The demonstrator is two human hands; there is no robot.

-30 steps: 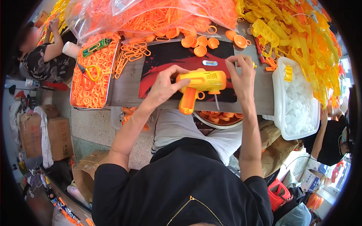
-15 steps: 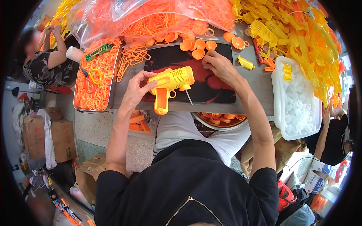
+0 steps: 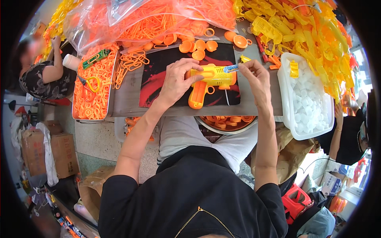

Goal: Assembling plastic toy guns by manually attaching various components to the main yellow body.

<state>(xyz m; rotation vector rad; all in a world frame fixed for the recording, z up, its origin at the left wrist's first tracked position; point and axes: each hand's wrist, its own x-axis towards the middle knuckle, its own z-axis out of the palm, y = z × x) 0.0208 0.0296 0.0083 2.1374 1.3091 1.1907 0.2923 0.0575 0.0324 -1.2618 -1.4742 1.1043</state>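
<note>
A yellow toy gun with an orange handle [image 3: 216, 76] lies sideways over the dark red-and-black mat [image 3: 152, 85]. My left hand [image 3: 176, 79] grips its back end, thumb and fingers closed on the body. At the front end my right hand [image 3: 257, 79] pinches a small blue-and-white strip [image 3: 230, 68] against the gun's upper edge; the strip's exact kind is unclear. From the gun's underside a thin white tube [image 3: 228, 97] hangs down. Behind my right fingers a small yellow part [image 3: 245, 58] shows only partly. Several orange cups [image 3: 199, 54] sit beyond the gun.
On the left stands a tray [image 3: 74, 104] of orange rings with scissors [image 3: 93, 84] on top. Orange clips [image 3: 127, 65] lie beside it. A white bin [image 3: 286, 101] of translucent caps stands right, below heaped yellow parts [image 3: 313, 43]. A basin [image 3: 226, 131] sits under the table edge.
The toy gun has moved right across the mat with my left hand. My right hand has come from near the orange cups to the gun's front, where the blue-and-white strip now shows.
</note>
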